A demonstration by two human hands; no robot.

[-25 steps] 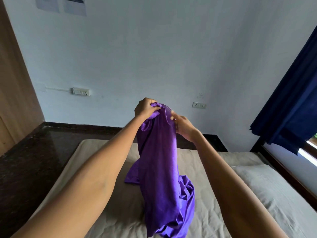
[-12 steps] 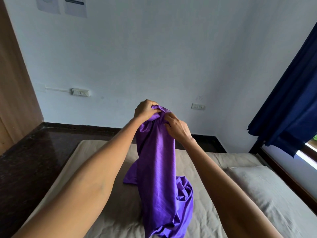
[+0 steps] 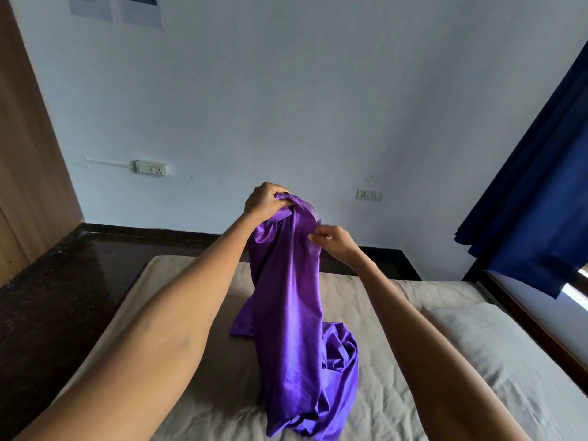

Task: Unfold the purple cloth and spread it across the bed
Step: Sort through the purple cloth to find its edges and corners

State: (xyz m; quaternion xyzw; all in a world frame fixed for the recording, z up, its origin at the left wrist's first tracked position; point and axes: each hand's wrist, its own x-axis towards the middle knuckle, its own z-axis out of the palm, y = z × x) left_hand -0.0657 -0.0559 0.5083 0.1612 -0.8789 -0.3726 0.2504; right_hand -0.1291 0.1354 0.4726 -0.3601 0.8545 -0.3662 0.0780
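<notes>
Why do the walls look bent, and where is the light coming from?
Head view: the wide-angle lens bows the wooden door edge and the dark blue curtain; daylight enters at the window strip on the right, putting a soft sheen on the shiny purple cloth; nothing looks blurred.

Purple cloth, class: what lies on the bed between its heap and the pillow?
In the head view, only bare wrinkled sheet of the bed lies between the purple cloth and the pillow.

Two bare forearms, no sleeves, rings or watch.
</notes>
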